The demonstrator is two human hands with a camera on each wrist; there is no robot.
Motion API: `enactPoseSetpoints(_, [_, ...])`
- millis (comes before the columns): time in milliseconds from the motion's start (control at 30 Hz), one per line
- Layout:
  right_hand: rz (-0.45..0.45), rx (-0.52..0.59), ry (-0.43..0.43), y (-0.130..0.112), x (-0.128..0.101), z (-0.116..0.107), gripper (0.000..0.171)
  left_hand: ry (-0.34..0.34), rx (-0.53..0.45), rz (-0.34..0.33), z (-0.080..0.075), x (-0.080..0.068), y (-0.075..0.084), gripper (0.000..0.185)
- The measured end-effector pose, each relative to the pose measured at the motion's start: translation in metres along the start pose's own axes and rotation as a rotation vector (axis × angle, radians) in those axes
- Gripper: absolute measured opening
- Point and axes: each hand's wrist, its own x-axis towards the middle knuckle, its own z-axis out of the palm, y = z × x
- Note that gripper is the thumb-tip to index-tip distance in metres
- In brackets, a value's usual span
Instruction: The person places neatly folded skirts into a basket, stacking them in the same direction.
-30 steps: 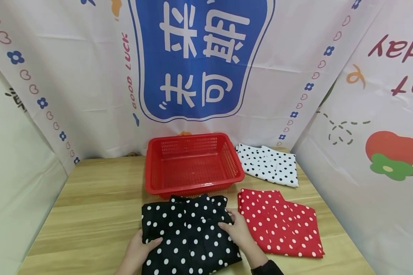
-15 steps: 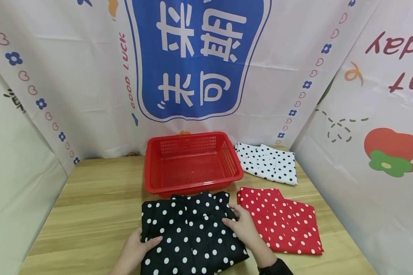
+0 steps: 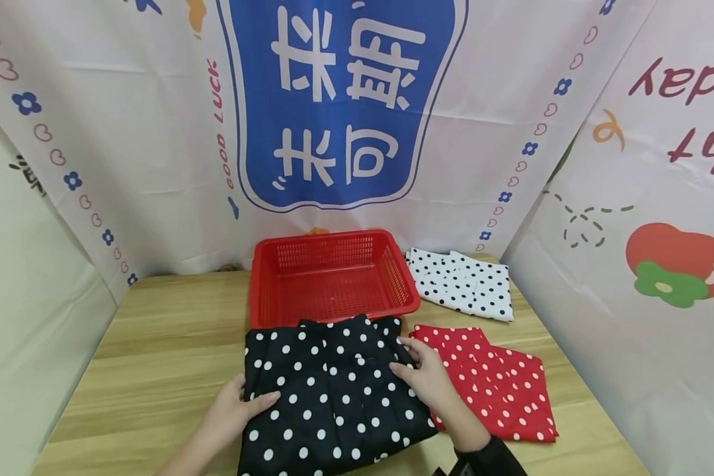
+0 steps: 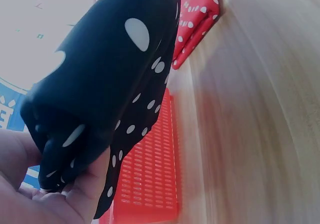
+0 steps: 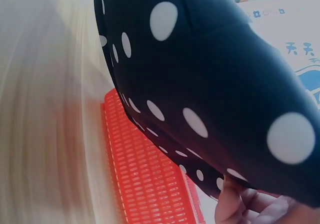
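A folded black cloth with white dots (image 3: 330, 396) is lifted off the wooden table (image 3: 166, 344), its far edge over the near rim of the red basket (image 3: 333, 277). My left hand (image 3: 233, 411) grips its left edge, thumb on top. My right hand (image 3: 425, 373) grips its right edge. In the left wrist view the black cloth (image 4: 110, 89) hangs from my left hand (image 4: 47, 196) above the basket (image 4: 150, 179). In the right wrist view the cloth (image 5: 210, 84) is held by my right hand (image 5: 250, 204) over the basket (image 5: 150, 179).
A folded red cloth with white dots (image 3: 494, 387) lies on the table right of my right hand. A folded white cloth with black dots (image 3: 461, 284) lies behind it, right of the basket. Printed fabric backdrops close in the table on three sides.
Both hands have lifted the black cloth and carried it away from me; its far edge now overlaps the basket's near rim.
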Motion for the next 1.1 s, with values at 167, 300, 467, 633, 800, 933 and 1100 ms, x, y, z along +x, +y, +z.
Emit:
enactPoseSetpoints(167, [-0.024,-0.017,0.0,-0.009,0.007,-0.005,0.046,-0.02,-0.015,0.038,-0.005,0.005,0.009,0.051])
enactPoseSetpoints(300, [-0.035,-0.008,0.015,-0.021,0.015,-0.009,0.045,-0.043,-0.022,0.066,-0.011,0.008,0.024,0.047])
enactPoseSetpoints(467, [-0.048,-0.003,0.032,-0.033,0.021,-0.013,0.044,-0.08,-0.052,0.095,-0.019,0.011,0.039,0.047])
enactPoseSetpoints(633, [-0.05,-0.008,0.026,-0.04,0.024,-0.016,0.045,-0.094,-0.068,0.086,-0.022,0.013,0.045,0.046])
enactPoseSetpoints(800, [-0.037,-0.004,0.018,-0.04,0.03,-0.015,0.045,-0.109,-0.066,0.068,-0.025,0.016,0.048,0.045])
enactPoseSetpoints(933, [0.003,0.039,0.001,-0.039,0.043,-0.014,0.047,-0.12,-0.069,0.062,-0.028,0.024,0.048,0.046])
enactPoseSetpoints(1100, [0.015,0.067,-0.008,-0.04,0.063,-0.014,0.047,-0.116,-0.074,0.069,-0.029,0.042,0.051,0.047])
